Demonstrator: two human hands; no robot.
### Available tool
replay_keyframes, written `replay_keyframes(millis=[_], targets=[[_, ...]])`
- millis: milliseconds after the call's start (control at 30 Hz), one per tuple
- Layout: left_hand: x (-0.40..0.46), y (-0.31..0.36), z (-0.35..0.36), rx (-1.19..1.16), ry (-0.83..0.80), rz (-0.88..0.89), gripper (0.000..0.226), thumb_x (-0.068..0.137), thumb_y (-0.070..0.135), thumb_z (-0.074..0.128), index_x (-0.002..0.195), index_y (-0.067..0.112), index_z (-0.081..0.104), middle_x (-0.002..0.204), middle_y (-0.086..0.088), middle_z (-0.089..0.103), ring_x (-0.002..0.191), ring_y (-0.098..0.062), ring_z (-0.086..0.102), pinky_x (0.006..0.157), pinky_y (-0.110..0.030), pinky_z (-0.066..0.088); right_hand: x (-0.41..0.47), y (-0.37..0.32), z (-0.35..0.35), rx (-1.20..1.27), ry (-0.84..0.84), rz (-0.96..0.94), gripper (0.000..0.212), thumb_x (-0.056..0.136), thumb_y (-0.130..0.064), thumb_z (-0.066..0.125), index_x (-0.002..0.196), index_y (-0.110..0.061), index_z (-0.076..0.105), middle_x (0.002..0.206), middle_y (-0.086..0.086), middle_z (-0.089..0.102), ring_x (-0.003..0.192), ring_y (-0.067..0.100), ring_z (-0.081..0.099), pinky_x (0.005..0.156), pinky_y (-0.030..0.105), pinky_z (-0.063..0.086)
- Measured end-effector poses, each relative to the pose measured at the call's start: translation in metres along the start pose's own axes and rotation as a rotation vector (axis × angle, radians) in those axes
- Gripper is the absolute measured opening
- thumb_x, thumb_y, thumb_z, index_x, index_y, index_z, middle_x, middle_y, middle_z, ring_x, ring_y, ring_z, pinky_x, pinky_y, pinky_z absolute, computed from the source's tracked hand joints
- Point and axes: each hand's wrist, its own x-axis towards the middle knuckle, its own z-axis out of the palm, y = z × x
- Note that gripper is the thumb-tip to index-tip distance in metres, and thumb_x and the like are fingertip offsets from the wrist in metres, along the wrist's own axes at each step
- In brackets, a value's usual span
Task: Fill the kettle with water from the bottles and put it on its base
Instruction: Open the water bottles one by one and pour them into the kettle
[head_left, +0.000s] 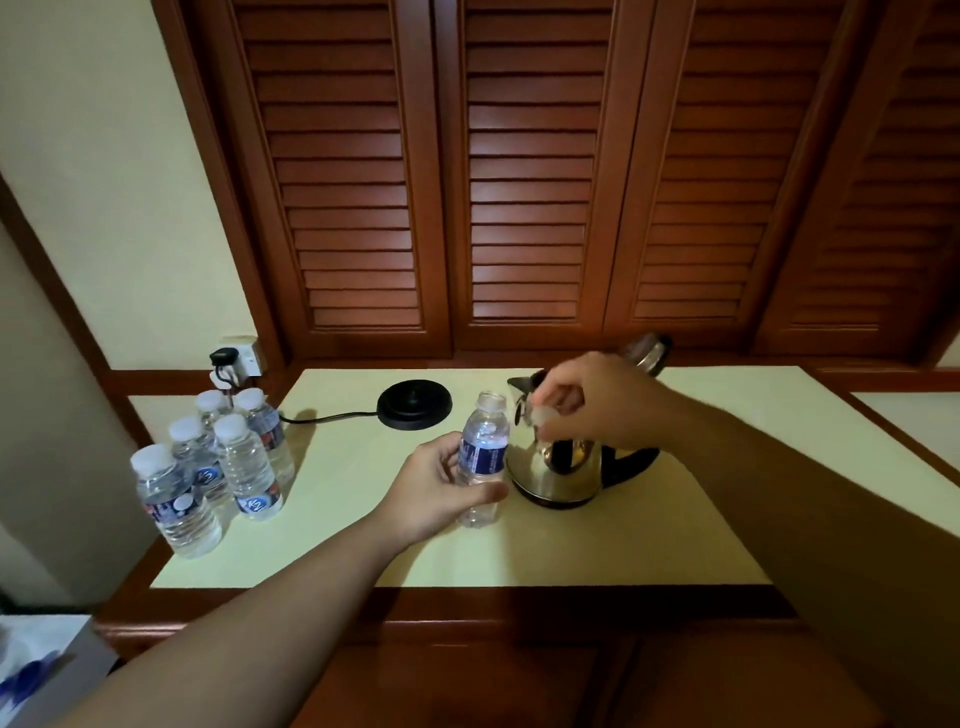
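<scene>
Left fingers (483, 493) grip uncapped bottle (483, 457); right fingers (545, 431) pinch what looks like its cap (543, 415).

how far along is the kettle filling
Done: the kettle stands off its base with its lid open. In hand: the left hand holds an uncapped bottle; the right hand holds its cap. Left: pouring, five capped bottles wait, then seating the kettle.

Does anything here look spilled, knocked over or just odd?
Nothing stands out. The kettle stands upright, lid open, off its base. The left hand holds an uncapped bottle; the right hand holds its cap. No spill shows on the table.
</scene>
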Motion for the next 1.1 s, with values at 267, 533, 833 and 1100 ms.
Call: replay_keyframes(millis=[267,533,833,1100], targets=[[0.016,-0.028,-0.018,-0.009,-0.002,-0.091,0.040,0.078,0.005,0.090,0.113,0.010,0.071,0.104,-0.010,0.079,0.090,-0.019,0.074,0.082,-0.029,0.057,-0.033,0.073,0.142,0.002,-0.030,0.249,0.020,0.088,-0.029,0.072,0.075,-0.015,0.065,0.078,0.000,0.060,0.069,0.017,0.056,0.068,0.042,0.052],[0.044,-0.030,-0.031,0.219,0.049,-0.051,0.040,0.077,0.024,0.093,0.111,0.025,0.071,0.098,0.007,0.080,0.089,-0.014,0.076,0.084,-0.042,0.060,-0.053,0.124,0.142,-0.283,0.168,0.507,0.059,0.094,-0.070,0.029,0.106,-0.029,0.070,0.110,-0.007,0.065,0.109,0.021,0.060,0.089,0.034,0.047],[0.096,0.018,-0.045,0.532,0.036,0.138,0.044,0.072,0.039,0.093,0.109,0.034,0.069,0.091,0.013,0.075,0.082,0.000,0.068,0.066,-0.023,0.049,-0.061,0.151,0.136,-0.355,0.046,0.691,0.096,0.081,-0.090,0.012,0.162,-0.037,0.010,0.172,0.004,0.002,0.158,0.027,-0.001,0.126,0.056,0.004],[0.137,0.043,-0.062,0.859,-0.123,0.321,0.055,0.073,0.042,0.092,0.122,0.027,0.071,0.105,0.012,0.074,0.102,-0.015,0.070,0.075,-0.027,0.043,-0.065,0.152,0.137,-0.362,0.096,0.666,0.093,0.084,-0.089,0.016,0.162,-0.038,0.011,0.172,0.002,0.005,0.158,0.025,0.001,0.126,0.053,0.006]])
